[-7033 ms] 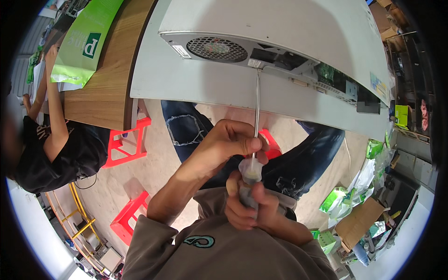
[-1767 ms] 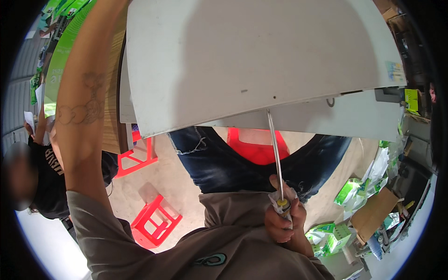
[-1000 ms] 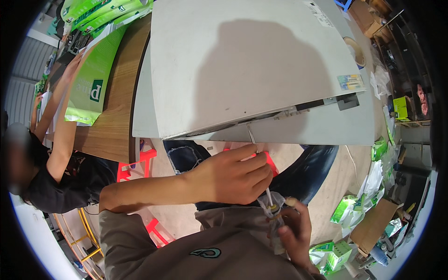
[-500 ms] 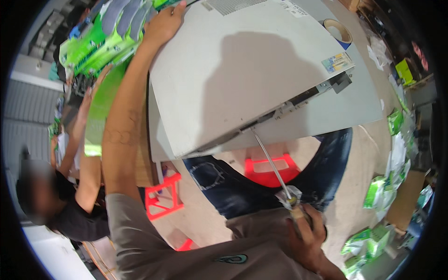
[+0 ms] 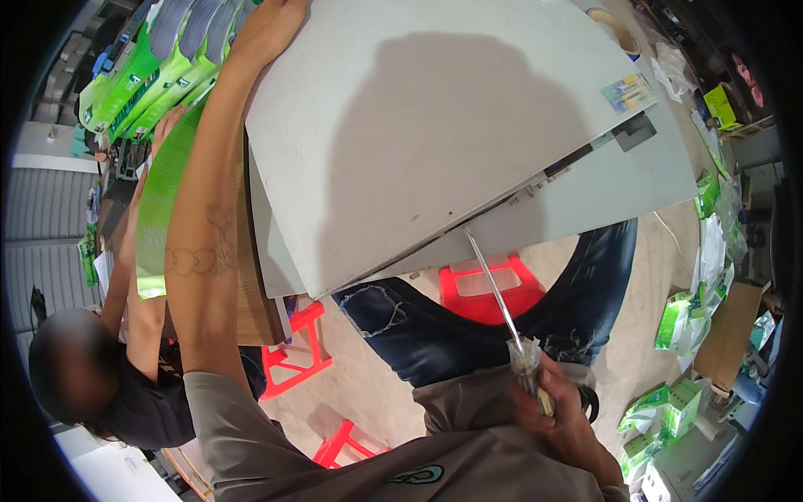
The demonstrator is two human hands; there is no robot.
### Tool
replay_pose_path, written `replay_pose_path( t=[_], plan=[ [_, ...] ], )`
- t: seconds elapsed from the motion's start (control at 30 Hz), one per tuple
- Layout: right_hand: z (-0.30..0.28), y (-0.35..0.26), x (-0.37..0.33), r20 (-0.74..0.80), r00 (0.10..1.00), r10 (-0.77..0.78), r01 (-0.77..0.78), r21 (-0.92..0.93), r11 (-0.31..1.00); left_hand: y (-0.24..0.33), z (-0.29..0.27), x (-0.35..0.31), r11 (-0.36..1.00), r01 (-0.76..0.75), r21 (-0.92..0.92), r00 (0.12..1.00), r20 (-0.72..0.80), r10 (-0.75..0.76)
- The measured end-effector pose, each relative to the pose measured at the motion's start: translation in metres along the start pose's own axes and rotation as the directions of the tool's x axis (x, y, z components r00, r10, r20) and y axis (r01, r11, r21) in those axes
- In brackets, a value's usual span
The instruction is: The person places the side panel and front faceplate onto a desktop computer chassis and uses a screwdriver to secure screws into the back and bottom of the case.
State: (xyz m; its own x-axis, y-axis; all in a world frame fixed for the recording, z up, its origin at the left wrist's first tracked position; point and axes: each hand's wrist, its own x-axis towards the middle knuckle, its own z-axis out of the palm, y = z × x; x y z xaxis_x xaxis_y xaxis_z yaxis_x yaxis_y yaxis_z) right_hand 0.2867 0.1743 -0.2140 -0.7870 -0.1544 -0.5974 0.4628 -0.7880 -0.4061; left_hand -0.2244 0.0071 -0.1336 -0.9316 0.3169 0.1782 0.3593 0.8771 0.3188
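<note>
A pale grey metal computer case (image 5: 293, 159) lies flat before me, with my shadow across its top. My left hand (image 5: 272, 27) holds its far left edge, the fingertips cut off by the picture's upper rim. My right hand (image 5: 562, 402), close to my waist, is wrapped round the clear handle of a long screwdriver (image 5: 493, 284). The screwdriver's shaft points up and away, its tip at the narrow gap along the case's near edge. Small metal connectors show along that gap, and a coloured sticker (image 5: 629, 94) sits near the right corner.
A pale tabletop (image 5: 644, 180) extends under the case, with a tape roll (image 5: 615, 29) behind it. Green packages (image 5: 159, 79) are stacked at left, beside a person in black (image 5: 150, 402). A red stool (image 5: 489, 289) shows between my knees; packaging (image 5: 682, 322) litters the right-hand floor.
The gap at the case's near edge looks narrower. My right hand and the screwdriver handle have shifted slightly, the tip staying at that edge. My left hand remains on the case.
</note>
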Motion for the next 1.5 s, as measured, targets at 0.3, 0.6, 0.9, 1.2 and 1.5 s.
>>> replay_pose_path(
  t=[0.3, 0.6, 0.9, 1.2, 1.5],
  plan=[
    [0.015, -0.005, -0.016, 0.433, 0.624, -0.650, 0.253, -0.900, -0.355, -0.002, -0.003, -0.007, 0.995, 0.088, 0.052, 0.996, -0.034, -0.086],
    [0.004, -0.009, -0.005, -0.090, 0.994, -0.067, 0.040, -0.269, 0.962, 0.003, -0.009, -0.008, 0.997, 0.016, 0.074, 1.000, -0.024, -0.015],
    [-0.019, 0.023, 0.008, 0.259, 0.963, 0.075, -0.180, 0.408, 0.895, 0.008, 0.016, 0.001, 0.993, -0.112, -0.048, 0.994, -0.009, 0.112],
    [-0.020, -0.071, 0.001, 0.154, 0.956, 0.249, -0.253, 0.009, 0.967, -0.017, -0.001, -0.001, 0.999, -0.047, -0.019, 0.991, -0.127, 0.044],
    [-0.040, -0.228, -0.110, 0.043, 0.769, -0.637, 0.464, -0.724, 0.511, 0.003, -0.001, -0.003, 0.997, 0.050, -0.066, 0.995, -0.083, -0.055]
  ],
)
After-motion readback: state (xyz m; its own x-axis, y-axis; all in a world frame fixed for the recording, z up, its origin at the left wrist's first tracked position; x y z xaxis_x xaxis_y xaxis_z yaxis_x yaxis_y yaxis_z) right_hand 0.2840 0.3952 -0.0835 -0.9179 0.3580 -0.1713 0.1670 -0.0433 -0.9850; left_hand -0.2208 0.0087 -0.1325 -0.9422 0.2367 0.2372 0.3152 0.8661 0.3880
